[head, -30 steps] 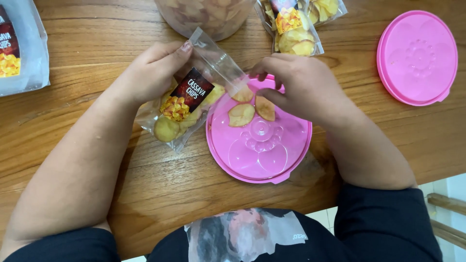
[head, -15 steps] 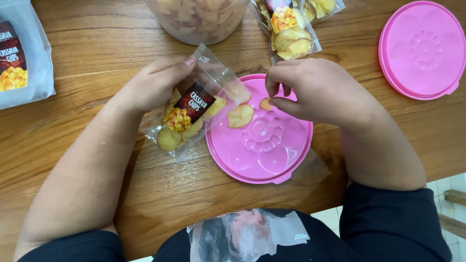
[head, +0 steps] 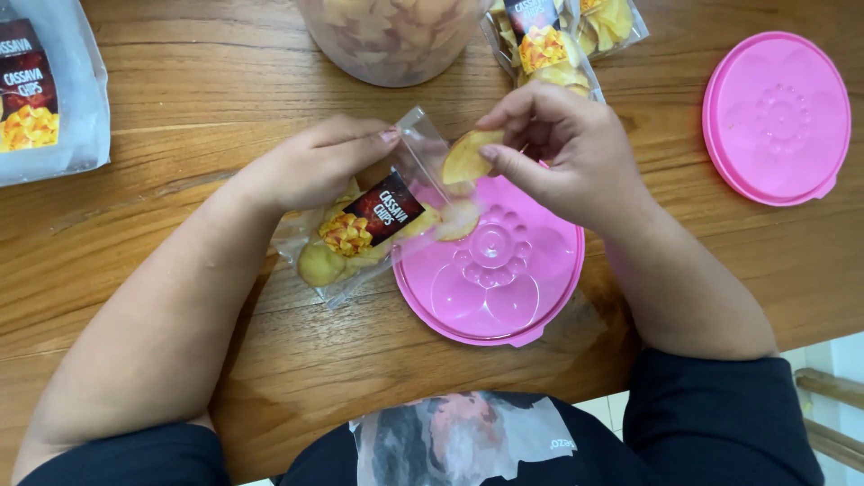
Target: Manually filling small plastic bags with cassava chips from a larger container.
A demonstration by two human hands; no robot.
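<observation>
Spare pink lid (head: 777, 117) (right), chip jar (head: 391, 36).

A clear chip pouch (head: 360, 236) with a dark label lies centre-left; two filled pouches (head: 562, 40) sit far centre; a white bag (head: 49, 90) rests far left.

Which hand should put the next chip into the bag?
Right. The right hand already pinches a chip at the bag mouth, while the left hand is busy holding the bag open beside the pink lid.
</observation>
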